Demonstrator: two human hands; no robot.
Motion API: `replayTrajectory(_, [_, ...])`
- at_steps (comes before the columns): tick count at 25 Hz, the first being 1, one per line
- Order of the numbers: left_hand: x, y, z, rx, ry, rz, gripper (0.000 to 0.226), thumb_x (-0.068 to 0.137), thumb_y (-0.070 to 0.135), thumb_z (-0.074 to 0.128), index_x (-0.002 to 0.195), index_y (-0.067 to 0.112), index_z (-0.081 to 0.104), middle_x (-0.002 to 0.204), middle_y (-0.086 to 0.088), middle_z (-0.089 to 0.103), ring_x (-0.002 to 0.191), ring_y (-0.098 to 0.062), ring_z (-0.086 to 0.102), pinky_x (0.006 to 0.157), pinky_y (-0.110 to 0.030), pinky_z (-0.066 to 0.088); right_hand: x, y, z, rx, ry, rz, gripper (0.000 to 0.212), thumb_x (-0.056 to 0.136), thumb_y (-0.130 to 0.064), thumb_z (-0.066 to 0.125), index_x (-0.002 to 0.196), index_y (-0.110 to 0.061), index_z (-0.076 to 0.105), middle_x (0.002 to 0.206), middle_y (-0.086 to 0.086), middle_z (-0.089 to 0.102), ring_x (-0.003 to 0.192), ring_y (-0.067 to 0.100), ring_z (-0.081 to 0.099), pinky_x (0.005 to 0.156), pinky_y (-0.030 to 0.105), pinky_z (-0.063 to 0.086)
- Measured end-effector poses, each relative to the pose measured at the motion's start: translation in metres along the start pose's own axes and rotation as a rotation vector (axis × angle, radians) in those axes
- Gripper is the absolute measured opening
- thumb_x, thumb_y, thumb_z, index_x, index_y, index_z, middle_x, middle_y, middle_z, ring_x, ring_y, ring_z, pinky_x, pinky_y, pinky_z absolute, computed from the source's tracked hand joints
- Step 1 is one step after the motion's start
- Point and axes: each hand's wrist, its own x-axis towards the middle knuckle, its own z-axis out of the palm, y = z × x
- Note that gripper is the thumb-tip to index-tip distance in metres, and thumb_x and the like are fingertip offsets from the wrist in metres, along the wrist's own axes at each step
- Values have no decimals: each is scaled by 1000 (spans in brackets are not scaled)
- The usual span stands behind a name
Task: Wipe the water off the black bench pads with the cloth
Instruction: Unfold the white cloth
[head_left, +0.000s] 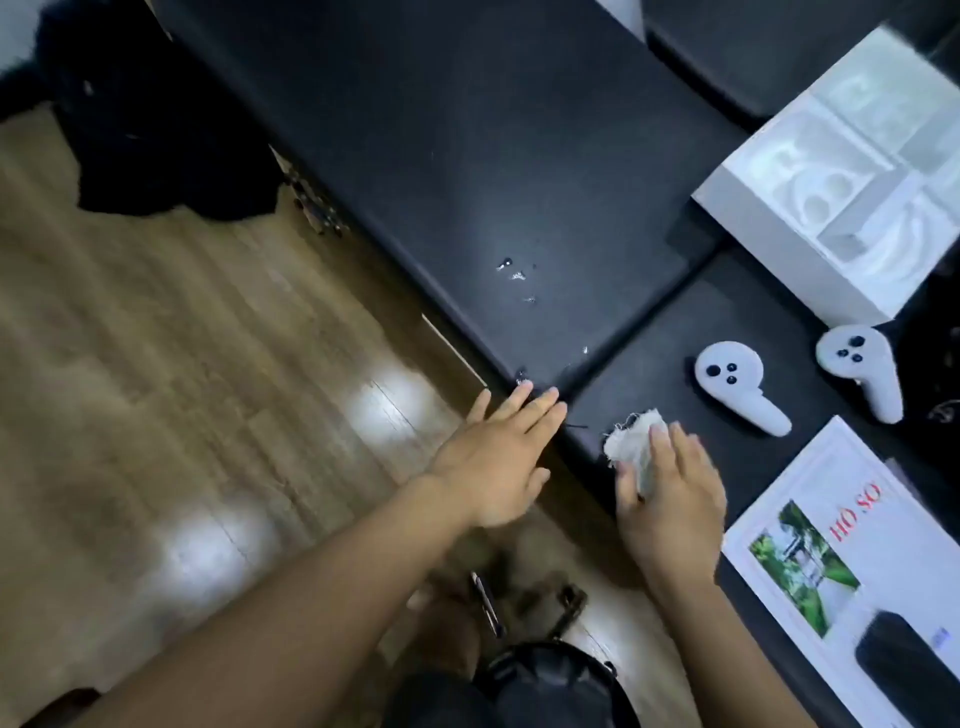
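Two black bench pads meet at a seam: a long far pad (467, 156) and a nearer pad (691, 332). Water drops (517, 275) glisten on the far pad near its front corner, and a few more lie by the seam. A small whitish cloth (631, 439) lies on the near pad's front edge, and my right hand (670, 493) holds it, fingers and thumb curled round it. My left hand (498, 457) is flat with straight fingers, its tips touching the far pad's front corner.
Two white controllers (737, 387) (860, 366) lie on the near pad. A white box (841, 197) sits behind them, a printed folder (841, 530) with a black device (909, 665) on it at right. Wooden floor (182, 389) lies left; dark cloth (156, 130) lies far left.
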Motion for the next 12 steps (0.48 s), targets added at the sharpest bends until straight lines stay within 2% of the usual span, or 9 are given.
replayTrajectory(1, [3, 2, 6, 6, -15, -8, 71, 101, 37, 40, 157, 19, 1, 165, 6, -7, 152, -17, -9, 123, -49, 4, -3, 6, 6, 61, -60, 53, 52, 93, -30, 54, 142, -15, 46, 151, 9, 41, 144, 27, 28, 115, 49, 27])
replayTrajectory(3, [-4, 2, 20, -70, -22, -44, 70, 101, 37, 41, 157, 19, 3, 166, 5, -3, 152, -16, -5, 123, -47, 5, -12, 13, 19, 86, -73, 32, 51, 94, -27, 56, 142, -16, 45, 151, 6, 40, 145, 25, 26, 117, 47, 24])
replayTrajectory(5, [-23, -3, 35, -230, -9, -115, 68, 101, 36, 42, 157, 20, 7, 166, 4, 3, 152, -15, -1, 123, -41, 6, -19, 19, 32, 122, -26, 17, 47, 91, -28, 56, 136, -14, 54, 145, 7, 49, 141, 26, 34, 116, 44, 25])
replayTrajectory(8, [-71, -23, 52, -455, 87, -291, 65, 102, 34, 42, 157, 22, 10, 165, 6, 9, 151, -11, 6, 122, -34, 11, -13, -3, 36, 305, 97, 164, 36, 91, -26, 56, 121, -10, 66, 130, 13, 62, 132, 28, 47, 112, 47, 33])
replayTrajectory(10, [-102, -35, 58, -565, 165, -419, 64, 102, 35, 42, 157, 26, 11, 164, 8, 13, 150, -11, 14, 121, -29, 16, -8, -35, 34, 323, 103, 61, 29, 93, -24, 56, 111, -8, 71, 113, 14, 71, 114, 32, 61, 100, 37, 45])
replayTrajectory(12, [-141, -48, 63, -708, 302, -599, 62, 101, 38, 45, 156, 27, 20, 161, 5, 27, 143, -16, 34, 116, -26, 28, -24, -107, 28, 436, -102, -177, 23, 95, -22, 56, 106, -9, 72, 100, 4, 72, 95, 20, 65, 87, 19, 44])
